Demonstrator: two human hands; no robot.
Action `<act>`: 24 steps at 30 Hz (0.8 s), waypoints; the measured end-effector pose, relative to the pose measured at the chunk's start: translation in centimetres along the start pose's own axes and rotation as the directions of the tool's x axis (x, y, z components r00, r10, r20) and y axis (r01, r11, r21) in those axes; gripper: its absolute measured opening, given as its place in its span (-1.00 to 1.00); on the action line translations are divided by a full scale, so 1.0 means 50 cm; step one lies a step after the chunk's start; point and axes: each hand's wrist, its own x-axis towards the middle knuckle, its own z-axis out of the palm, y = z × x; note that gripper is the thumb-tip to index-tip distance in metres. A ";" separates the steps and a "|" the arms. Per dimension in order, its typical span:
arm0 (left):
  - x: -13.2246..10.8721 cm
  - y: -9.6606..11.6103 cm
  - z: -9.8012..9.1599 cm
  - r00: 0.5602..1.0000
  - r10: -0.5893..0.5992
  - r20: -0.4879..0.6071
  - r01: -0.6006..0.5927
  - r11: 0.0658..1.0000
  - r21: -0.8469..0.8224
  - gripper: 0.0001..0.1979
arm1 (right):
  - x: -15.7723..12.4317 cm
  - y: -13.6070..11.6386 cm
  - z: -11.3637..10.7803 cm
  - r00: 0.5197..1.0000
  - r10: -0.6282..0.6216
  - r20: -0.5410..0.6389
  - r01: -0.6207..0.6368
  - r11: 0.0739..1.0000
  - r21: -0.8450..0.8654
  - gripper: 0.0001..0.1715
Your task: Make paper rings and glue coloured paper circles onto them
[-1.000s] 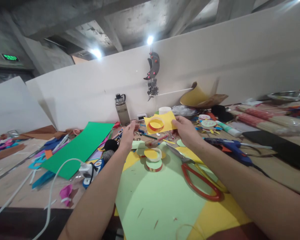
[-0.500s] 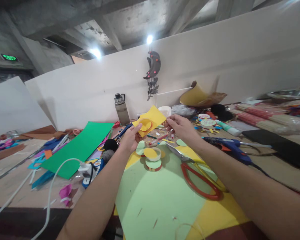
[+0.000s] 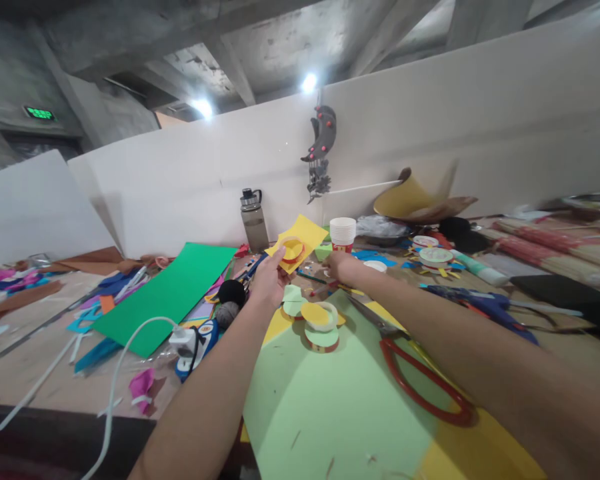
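Observation:
My left hand grips a yellow sheet by its near left edge, thumb on top. A shallow ring, like a slice of paper cup, rests against that sheet. My right hand is low over the table, just in front of the stacked paper cups. Its fingers are bent together, and whatever lies between them is hidden. Scissors with red handles lie beneath my right forearm on a pale green sheet. Nearer my left hand are cut rings with green and yellow discs.
A glue gun lies to the right. At the left are a green sheet, a white cable and a power strip. A water bottle stands by the white panel, where a dark moon ornament hangs.
My right hand has left the yellow sheet's right corner and moved down to the table by the cups. The left hand still holds the sheet. The view has shifted slightly left.

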 end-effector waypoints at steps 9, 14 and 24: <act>0.004 0.002 -0.005 1.000 0.011 -0.004 -0.011 1.000 -0.012 -0.83 | 0.021 0.000 0.014 0.975 0.027 0.220 0.009 0.987 -0.160 -0.76; 0.005 0.004 -0.005 0.999 0.022 -0.043 -0.023 1.000 -0.016 -0.89 | -0.011 -0.014 -0.020 0.976 -0.043 0.214 0.065 0.993 -0.098 -0.79; 0.009 0.010 -0.008 0.994 0.050 -0.095 -0.051 0.999 -0.009 -0.93 | -0.281 -0.065 -0.220 0.682 -0.216 0.699 0.110 0.975 0.194 -0.94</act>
